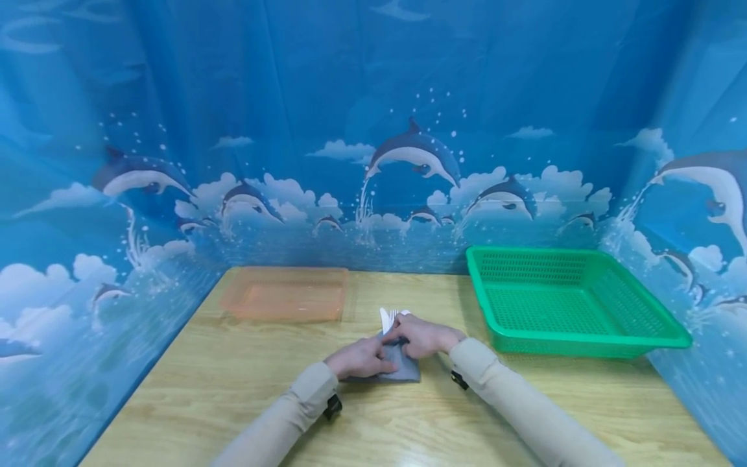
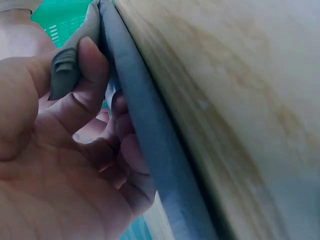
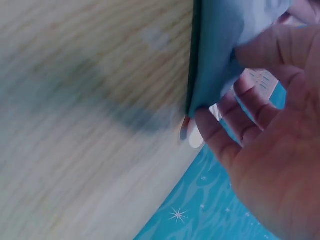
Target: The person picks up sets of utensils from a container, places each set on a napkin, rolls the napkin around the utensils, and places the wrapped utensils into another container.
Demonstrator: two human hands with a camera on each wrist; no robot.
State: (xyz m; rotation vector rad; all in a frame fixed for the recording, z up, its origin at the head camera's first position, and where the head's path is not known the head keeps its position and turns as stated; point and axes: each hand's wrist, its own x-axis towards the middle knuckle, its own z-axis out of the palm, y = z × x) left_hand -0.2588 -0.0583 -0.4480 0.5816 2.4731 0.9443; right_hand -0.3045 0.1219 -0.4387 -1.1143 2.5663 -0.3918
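Note:
A folded grey cloth napkin [image 1: 408,371] lies on the table between both hands. White cutlery pokes out of its far end: a knife [image 1: 384,320] and a fork [image 1: 394,315], their lower parts hidden by cloth and fingers. My left hand [image 1: 363,358] grips the near left part of the napkin; in the left wrist view a turned-over flap [image 2: 65,72] is caught between thumb and finger. My right hand [image 1: 426,336] holds the far right part beside the cutlery. Its thumb presses the cloth [image 3: 215,55] in the right wrist view, with the other fingers at the end.
A translucent orange tray [image 1: 286,312] stands at the back left of the wooden table [image 1: 233,395]. On the right is a green perforated basket [image 1: 578,347]. A blue dolphin-print curtain [image 1: 327,78] encloses the back and sides.

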